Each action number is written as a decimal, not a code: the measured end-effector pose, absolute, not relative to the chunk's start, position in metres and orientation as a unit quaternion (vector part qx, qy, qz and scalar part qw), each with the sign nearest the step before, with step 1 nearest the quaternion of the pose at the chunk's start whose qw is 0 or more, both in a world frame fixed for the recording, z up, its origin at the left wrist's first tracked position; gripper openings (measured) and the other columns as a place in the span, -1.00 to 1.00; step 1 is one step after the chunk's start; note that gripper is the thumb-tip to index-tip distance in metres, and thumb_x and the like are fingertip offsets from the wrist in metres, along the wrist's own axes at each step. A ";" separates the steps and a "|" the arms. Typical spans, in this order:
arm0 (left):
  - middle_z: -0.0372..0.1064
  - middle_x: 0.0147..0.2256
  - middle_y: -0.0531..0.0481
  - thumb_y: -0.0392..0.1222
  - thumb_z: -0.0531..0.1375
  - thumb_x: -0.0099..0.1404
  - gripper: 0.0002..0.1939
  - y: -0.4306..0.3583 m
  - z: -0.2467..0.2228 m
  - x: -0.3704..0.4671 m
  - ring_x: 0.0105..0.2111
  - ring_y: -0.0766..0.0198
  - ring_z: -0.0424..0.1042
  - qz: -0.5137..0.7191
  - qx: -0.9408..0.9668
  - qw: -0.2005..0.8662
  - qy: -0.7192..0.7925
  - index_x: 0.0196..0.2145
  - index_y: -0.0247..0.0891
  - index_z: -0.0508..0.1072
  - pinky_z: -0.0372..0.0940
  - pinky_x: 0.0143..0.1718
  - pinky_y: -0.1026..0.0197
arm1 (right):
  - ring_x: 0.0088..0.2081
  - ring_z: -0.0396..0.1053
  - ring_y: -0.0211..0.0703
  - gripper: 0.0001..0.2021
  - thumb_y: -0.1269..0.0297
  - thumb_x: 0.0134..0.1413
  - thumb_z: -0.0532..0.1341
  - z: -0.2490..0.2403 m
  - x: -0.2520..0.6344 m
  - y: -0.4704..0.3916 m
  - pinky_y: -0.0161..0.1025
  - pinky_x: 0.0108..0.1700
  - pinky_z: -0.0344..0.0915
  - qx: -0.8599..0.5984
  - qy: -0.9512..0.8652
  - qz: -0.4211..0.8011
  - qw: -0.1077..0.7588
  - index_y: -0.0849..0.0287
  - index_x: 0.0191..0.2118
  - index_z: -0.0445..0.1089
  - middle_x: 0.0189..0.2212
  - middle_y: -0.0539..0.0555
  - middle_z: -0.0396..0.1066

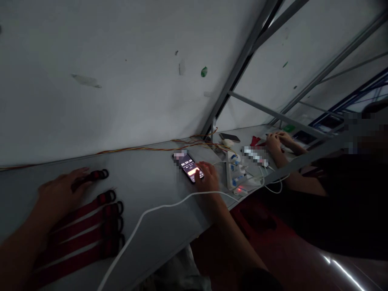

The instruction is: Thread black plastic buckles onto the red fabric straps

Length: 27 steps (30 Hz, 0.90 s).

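On the left of the grey table, my left hand [62, 198] is closed over a dark red strap with a black buckle [98, 175]. Below it lies a row of several red straps [80, 238], side by side, their black buckles and rings pointing right. My right hand [209, 178] is at the right edge of a lit phone [188, 166], its thumb on the screen and its other fingers curled by the side. The screen shows a timer with an orange button. Part of the left hand's grip is hidden and blurred.
A white cable [145, 212] crosses the table under my right wrist. Right of the phone is a white power strip [233, 171] with plugs. Thin wires [136, 149] run along the wall. Metal frame bars [233, 76] slant overhead. A co-worker's hands [277, 141] are at the far right.
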<state>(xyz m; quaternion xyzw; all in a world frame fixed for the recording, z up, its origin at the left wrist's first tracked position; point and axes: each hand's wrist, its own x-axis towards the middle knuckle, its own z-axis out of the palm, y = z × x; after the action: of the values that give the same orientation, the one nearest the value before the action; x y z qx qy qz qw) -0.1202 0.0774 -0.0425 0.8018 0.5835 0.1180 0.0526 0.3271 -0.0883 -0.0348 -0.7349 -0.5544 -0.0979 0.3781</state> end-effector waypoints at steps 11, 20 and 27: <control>0.43 0.24 -0.17 0.17 -0.06 0.55 -0.41 0.069 -0.027 -0.108 0.29 -0.16 0.33 0.081 0.806 0.046 0.585 0.33 -0.19 0.33 0.18 0.27 -0.27 | 0.10 0.44 -0.09 -0.75 0.27 0.40 0.20 -0.023 0.178 -0.004 -0.08 0.26 0.38 -0.420 -0.855 0.088 0.291 0.20 0.08 0.51 0.03 0.19 0.54; 0.36 0.31 -0.24 0.09 -0.04 0.51 -0.40 0.034 -0.024 -0.114 0.29 0.03 0.34 0.199 0.859 0.036 0.470 0.31 -0.34 0.34 0.15 0.38 -0.01 | 0.29 0.31 -0.05 -0.52 -0.07 0.46 0.12 -0.032 0.126 -0.021 -0.09 0.40 0.21 -0.337 -0.905 0.043 0.258 0.17 0.18 0.50 0.24 0.17 0.45; -0.05 0.49 -0.32 0.13 -0.21 0.58 -0.25 -0.055 -0.073 -0.128 0.51 -0.15 -0.03 0.120 0.850 -0.061 0.508 0.50 -0.41 0.06 -0.14 0.47 -0.37 | 0.41 0.23 -0.01 -0.45 -0.10 0.45 0.11 -0.039 0.133 -0.024 0.03 0.44 0.18 -0.314 -0.916 0.063 0.243 0.18 0.30 0.41 0.34 0.23 0.37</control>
<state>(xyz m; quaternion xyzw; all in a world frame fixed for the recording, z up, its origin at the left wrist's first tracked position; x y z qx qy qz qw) -0.1281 -0.0548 -0.0734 0.8505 0.5085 0.1198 -0.0614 0.1333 -0.0244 -0.0388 -0.3139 -0.9156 0.0628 0.2432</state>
